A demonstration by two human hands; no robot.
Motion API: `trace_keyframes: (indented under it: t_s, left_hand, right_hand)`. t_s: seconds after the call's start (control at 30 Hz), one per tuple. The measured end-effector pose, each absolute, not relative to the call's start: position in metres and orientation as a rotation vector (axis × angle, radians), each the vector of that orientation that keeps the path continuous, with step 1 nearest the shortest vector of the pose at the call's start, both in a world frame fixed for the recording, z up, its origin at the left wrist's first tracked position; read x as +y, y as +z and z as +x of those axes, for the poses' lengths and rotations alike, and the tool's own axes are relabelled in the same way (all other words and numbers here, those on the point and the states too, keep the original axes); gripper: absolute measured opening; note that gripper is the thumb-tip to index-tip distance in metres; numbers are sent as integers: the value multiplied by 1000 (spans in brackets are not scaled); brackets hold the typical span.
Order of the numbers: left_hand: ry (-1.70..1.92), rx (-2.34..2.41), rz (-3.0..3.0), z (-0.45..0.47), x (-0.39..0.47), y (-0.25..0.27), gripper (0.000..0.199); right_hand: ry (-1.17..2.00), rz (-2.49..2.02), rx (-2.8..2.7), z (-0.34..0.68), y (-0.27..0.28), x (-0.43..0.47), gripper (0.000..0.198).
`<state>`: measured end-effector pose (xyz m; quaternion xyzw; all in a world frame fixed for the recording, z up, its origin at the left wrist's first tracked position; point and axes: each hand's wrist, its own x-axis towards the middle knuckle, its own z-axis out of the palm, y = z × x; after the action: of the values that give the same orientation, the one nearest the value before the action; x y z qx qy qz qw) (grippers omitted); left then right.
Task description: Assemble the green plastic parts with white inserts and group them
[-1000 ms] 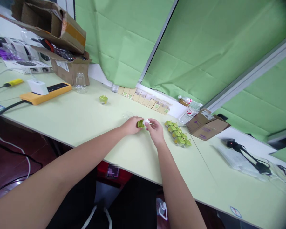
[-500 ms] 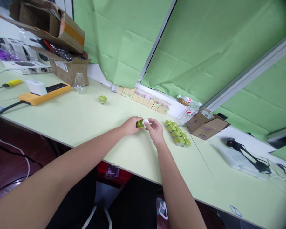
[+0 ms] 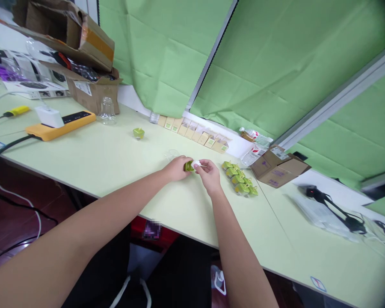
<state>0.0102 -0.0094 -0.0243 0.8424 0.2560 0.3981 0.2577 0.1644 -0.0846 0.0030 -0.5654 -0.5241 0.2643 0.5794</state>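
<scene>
Two bare hands meet over the pale table [image 3: 176,214], which can be read as the centre of a dial with twelve pointing away from the person. The left hand [image 3: 177,169], on the nine o'clock side, has its fingers closed around a small green container [image 3: 188,166]. The right hand [image 3: 209,174], on the three o'clock side, pinches a white piece [image 3: 196,164] between thumb and fingers, right up against the container; whether it goes inside is too small to tell. A clear plastic piece [image 3: 172,154] lies near the left hand at ten o'clock. Farther out at ten sits a lone green-topped cup [image 3: 138,133], and well beyond it stands a clear jar [image 3: 107,112]. Between nine and ten lies an orange power strip [image 3: 73,124]. Small cardboard boxes [image 3: 192,131] line up along the wall at twelve. Between three and four, a close cluster of green-topped cups [image 3: 239,179] sits near the right hand, with an open carton [image 3: 279,167] farther out at three.
</scene>
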Motion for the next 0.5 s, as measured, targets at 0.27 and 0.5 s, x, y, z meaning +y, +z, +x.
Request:
trace_keyframes:
  t_s: [0.27, 0.5]
  left_hand:
    - [1086, 686, 2291, 11, -8, -26, 37]
    - [1077, 690, 2293, 10, -8, -26, 39]
  right_hand:
    - [618, -1315, -1241, 166, 2, -84, 43]
    - [611, -1330, -1249, 167, 1, -84, 44]
